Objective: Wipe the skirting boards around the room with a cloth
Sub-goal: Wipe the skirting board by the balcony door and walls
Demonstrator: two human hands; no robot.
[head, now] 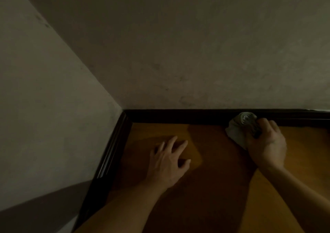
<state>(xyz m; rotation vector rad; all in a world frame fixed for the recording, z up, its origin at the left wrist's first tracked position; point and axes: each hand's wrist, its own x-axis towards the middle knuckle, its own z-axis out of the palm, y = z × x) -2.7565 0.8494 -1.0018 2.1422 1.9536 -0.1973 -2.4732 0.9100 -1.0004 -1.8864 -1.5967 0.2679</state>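
Against the far skirting board [196, 115], a bunched pale cloth [238, 125] is pressed, well to the right of the corner where a second board [110, 150] runs back along the left wall [44, 89]. The cloth is gripped by the right hand [266, 139], fingers curled round it, so that the wad lies just ahead of and to the left of the knuckles. The far board's long axis runs left to right across the view, and any coming stroke would probably be made along it. The left hand [167, 161] is spread flat on the orange floor [294, 161], fingers straight, holding nothing; it is nearer the corner, while the right is nearer the cloth's contact point.
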